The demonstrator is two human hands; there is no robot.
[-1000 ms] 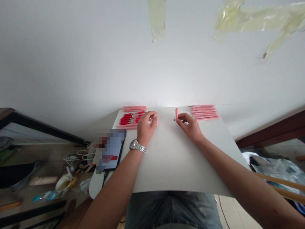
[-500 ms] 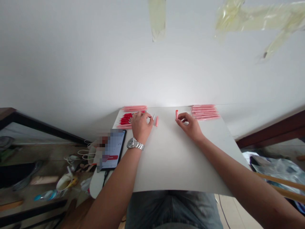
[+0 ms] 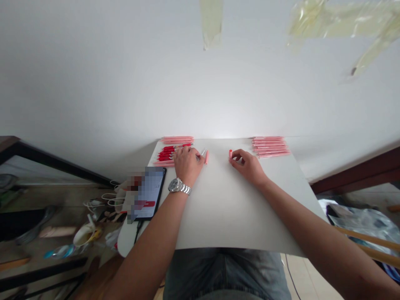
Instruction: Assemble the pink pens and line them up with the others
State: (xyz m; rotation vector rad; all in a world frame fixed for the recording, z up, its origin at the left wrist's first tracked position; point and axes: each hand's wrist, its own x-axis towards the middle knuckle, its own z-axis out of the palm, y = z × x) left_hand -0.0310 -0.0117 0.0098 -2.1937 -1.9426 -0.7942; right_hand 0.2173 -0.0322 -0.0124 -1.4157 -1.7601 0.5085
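Note:
My left hand (image 3: 188, 163), wearing a metal watch, is bent low over the table with thumb and forefinger drawn together. Right at these fingertips lie a slim clear-whitish piece (image 3: 204, 151) and a short pink tube (image 3: 206, 157); whether the fingers grip either one cannot be told. Between the thumb and fingertips of my right hand (image 3: 245, 166), a short pink pen cap (image 3: 230, 154) is held upright, its red-rimmed end up. Beside the left hand are several red pen parts (image 3: 164, 153) with metallic tips, partly covered by that hand.
Pink pens (image 3: 178, 140) lie in a bundle at the back left, and a row of pink pens (image 3: 270, 146) at the back right. A phone (image 3: 150, 200) with a cable rests at the left edge. Behind the white table (image 3: 225, 208) rises a wall (image 3: 200, 91).
My left hand has shifted right, up to the pink tube and the clear piece. My right hand has lowered the pink cap slightly toward the table.

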